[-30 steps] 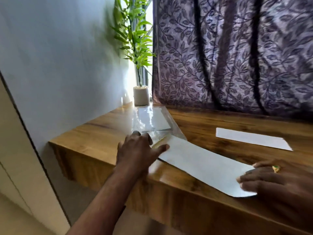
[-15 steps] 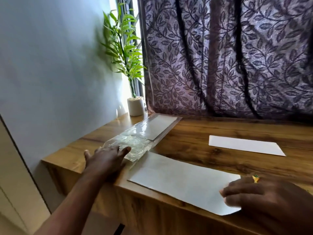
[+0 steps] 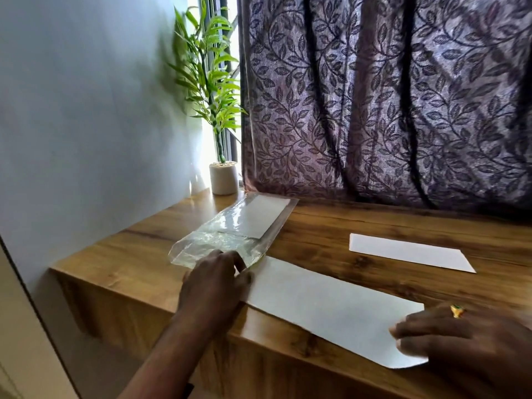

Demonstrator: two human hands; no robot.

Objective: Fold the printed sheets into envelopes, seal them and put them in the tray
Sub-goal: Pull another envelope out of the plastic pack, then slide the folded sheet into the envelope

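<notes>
Shifted rightward since the earlier frame: left hand (image 3: 214, 283), off the middle of the plastic sleeve (image 3: 230, 237) and onto the left end of the long envelope (image 3: 331, 309). Fingers (image 3: 227, 259) bent at the knuckles, close together, tips down where crinkled clear film meets smooth white paper; cannot tell whether pinching or only pressing. At lower right, right hand (image 3: 466, 344) lying flat, fingers (image 3: 417, 329) straight and slightly spread, pressing down the envelope's angled, pointed end; gold ring (image 3: 457, 311) with a green stone on one finger. Envelope itself flat at lower centre, matte and narrow, running diagonally near the front edge of the wooden desk (image 3: 316, 234), glossy with dark grain. Inside the sleeve, toward centre left, a rectangular stack of white sheets (image 3: 260, 218). Well apart at centre right, a second flat white envelope (image 3: 408, 252). Further back at upper left, a leafy green plant (image 3: 207, 82) in a pale cylindrical pot (image 3: 223, 180), beside a purple curtain (image 3: 388, 96) patterned with leaves.
</notes>
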